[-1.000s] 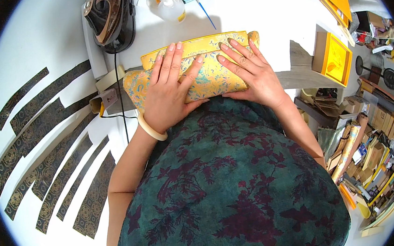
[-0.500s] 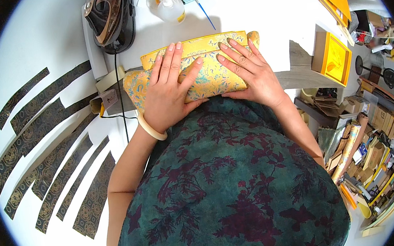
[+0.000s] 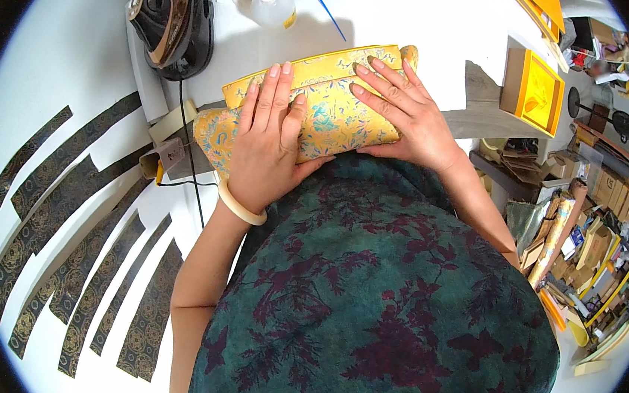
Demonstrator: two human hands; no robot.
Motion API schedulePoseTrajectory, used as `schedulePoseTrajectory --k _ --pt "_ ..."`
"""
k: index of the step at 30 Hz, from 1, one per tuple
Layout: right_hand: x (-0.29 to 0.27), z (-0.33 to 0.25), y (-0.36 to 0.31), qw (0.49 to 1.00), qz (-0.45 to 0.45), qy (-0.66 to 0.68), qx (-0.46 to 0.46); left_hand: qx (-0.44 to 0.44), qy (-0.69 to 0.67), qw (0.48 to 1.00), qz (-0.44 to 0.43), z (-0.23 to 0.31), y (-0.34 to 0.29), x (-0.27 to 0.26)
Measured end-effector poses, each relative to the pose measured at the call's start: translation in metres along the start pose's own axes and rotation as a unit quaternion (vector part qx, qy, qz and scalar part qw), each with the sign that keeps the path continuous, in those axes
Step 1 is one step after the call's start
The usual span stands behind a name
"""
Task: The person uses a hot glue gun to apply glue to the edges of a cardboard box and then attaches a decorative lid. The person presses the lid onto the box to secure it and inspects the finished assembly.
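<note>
Yellow brocade fabric (image 3: 334, 123) with blue and teal floral figures lies across the table's near edge, its lower part bending down toward me. A long yellow panel (image 3: 325, 62) covered in matching fabric, with a raised rim, runs along its far side; how they join is hidden. On the left part my left hand (image 3: 266, 152) rests flat, fingers stretched and the tips on the panel. My right hand (image 3: 412, 117) lies on the right part, fingers spread, with its thumb at the near edge. Both hands press the cloth and are open.
A dark iron (image 3: 174, 33) stands at the upper left, its cord (image 3: 189, 147) hanging past the table edge. A clear bottle (image 3: 272, 11) and a thin blue brush (image 3: 329, 15) lie beyond the fabric. Orange boxes (image 3: 534, 95) sit right; dark patterned strips (image 3: 149, 316) lie left.
Both hands stay flat on the fabric; the right one has shifted slightly to the right. My left thumb has drawn in closer to its fingers.
</note>
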State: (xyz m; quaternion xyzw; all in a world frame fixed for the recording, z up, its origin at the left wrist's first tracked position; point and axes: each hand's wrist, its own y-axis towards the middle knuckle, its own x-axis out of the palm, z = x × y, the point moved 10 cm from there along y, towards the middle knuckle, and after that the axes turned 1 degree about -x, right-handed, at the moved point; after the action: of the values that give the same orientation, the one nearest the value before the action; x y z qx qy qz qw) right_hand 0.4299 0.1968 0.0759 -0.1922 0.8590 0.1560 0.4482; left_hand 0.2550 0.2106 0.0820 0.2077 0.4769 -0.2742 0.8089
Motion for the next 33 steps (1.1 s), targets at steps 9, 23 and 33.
schedulePoseTrajectory --k 9,23,33 --pt "0.0057 0.0065 -0.0026 1.0 0.006 0.018 0.005 -0.004 -0.028 1.0 0.003 -0.0041 -0.0032 0.0053" --pt "0.0059 0.0089 -0.0019 1.0 0.007 0.025 0.01 -0.015 0.024 0.999 -0.035 -0.0045 -0.0014 0.0086" --pt "0.0079 0.009 -0.0031 1.0 0.008 0.027 0.005 -0.012 0.023 0.999 -0.034 -0.0022 -0.0007 0.0063"
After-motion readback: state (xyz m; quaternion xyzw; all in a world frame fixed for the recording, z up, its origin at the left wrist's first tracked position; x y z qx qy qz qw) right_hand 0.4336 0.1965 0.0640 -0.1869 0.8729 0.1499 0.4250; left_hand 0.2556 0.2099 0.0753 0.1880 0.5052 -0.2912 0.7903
